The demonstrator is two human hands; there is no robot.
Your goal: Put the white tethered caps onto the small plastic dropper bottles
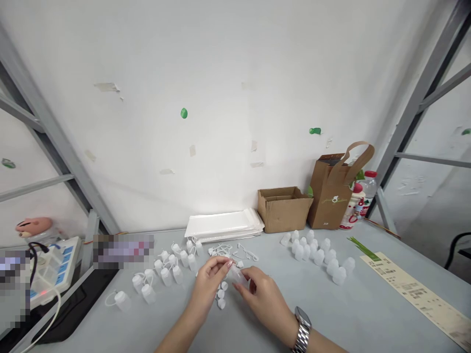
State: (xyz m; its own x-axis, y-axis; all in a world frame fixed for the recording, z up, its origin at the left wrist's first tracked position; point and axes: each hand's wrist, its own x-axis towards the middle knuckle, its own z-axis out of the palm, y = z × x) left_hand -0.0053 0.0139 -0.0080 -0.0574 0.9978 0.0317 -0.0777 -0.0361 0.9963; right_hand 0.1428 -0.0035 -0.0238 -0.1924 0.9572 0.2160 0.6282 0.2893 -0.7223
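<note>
A small translucent bottle (238, 276) is between my two hands over the middle of the grey table. My right hand (263, 292) has its fingers closed on the bottle's body. The fingers of my left hand (212, 278) are pinched together at the bottle's upper end; what they grip there is too small to tell. Loose white caps (221, 294) lie just below, between the hands. Behind them is a pile of white loop straps (222, 249). Capped bottles with loops (166, 275) stand in a group to the left. Several bottles without loops (318, 257) stand to the right.
White flat packages (224, 224), an open cardboard box (285, 211) and a brown paper bag (329, 201) line the wall. Bottles (358, 201) stand behind the bag. A long paper strip (415, 294) lies at right, a power strip (64, 267) and black object (79, 304) at left.
</note>
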